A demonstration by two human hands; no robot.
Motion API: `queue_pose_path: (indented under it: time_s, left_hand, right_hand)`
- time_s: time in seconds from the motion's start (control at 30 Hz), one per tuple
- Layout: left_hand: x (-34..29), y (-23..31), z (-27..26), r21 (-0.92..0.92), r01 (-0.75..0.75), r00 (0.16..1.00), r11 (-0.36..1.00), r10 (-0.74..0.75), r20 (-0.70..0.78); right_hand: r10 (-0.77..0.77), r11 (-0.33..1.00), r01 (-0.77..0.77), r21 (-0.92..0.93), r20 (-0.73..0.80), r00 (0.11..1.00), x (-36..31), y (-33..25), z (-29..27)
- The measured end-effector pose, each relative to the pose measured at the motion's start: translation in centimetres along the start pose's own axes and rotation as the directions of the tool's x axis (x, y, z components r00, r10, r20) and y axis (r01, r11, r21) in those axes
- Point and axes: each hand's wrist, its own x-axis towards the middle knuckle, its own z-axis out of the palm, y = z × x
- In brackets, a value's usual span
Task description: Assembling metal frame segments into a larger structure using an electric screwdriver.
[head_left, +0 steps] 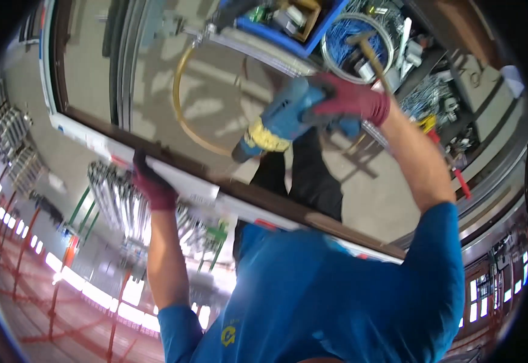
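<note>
My right hand (351, 100), in a maroon and dark glove, is wrapped round the grip of a blue cordless drill (287, 112). Yellow tape goes round the drill's front part, and its dark nose points down and left, close to the near side of a large brown and white frame (215, 192). On that same side, further left, my left hand (154, 184) wears a matching glove. Its fingers hook over the frame's edge, gripping it; the fingertips are partly hidden. Any bit at the drill's nose is too small to make out.
A yellowish hose (179, 91) curves through the frame's opening. Beyond it are a blue bin (318, 45), a round tub (390, 42) with blue pieces, a hammer (373, 57) and loose metal hardware (424, 97). Red-handled cutters (457, 178) lie at right. Metal profiles (121, 206) are stacked at left.
</note>
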Motion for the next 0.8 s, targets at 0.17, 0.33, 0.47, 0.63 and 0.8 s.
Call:
queue_pose_path:
  time_s: [0.17, 0.33, 0.47, 0.63, 0.8]
  left_hand:
    - [1.1, -1.9, -2.1, 0.067, -0.168, 0.985, 0.984, 0.170, -0.022]
    - [0.0, -0.6, -0.6, 0.017, -0.118, 0.987, 0.993, 0.119, -0.109]
    - [0.0, 0.0, -0.3, 0.053, -0.067, 0.987, 0.996, 0.074, -0.143]
    - [0.5, -0.6, -0.4, 0.066, -0.172, 0.969, 0.983, 0.181, -0.169]
    - [0.6, -0.8, -0.3, 0.004, -0.161, 0.970, 0.987, 0.159, -0.183]
  right_hand:
    - [0.030, 0.689, 0.055, 0.722, -0.104, 0.994, -5.2, 2.5, -0.5]
    - [0.097, 0.203, 0.320, 0.925, -0.345, 0.934, -4.1, 6.6, 1.2]
    - [-0.034, -0.026, 0.405, 0.914, -0.405, 0.914, 2.2, 9.2, -1.1]
    - [-0.092, -0.155, 0.383, 0.911, -0.399, 0.912, 12.9, 7.2, -5.8]
    - [-0.027, 0.044, 0.399, 0.916, -0.399, 0.917, 19.7, 5.8, -8.2]
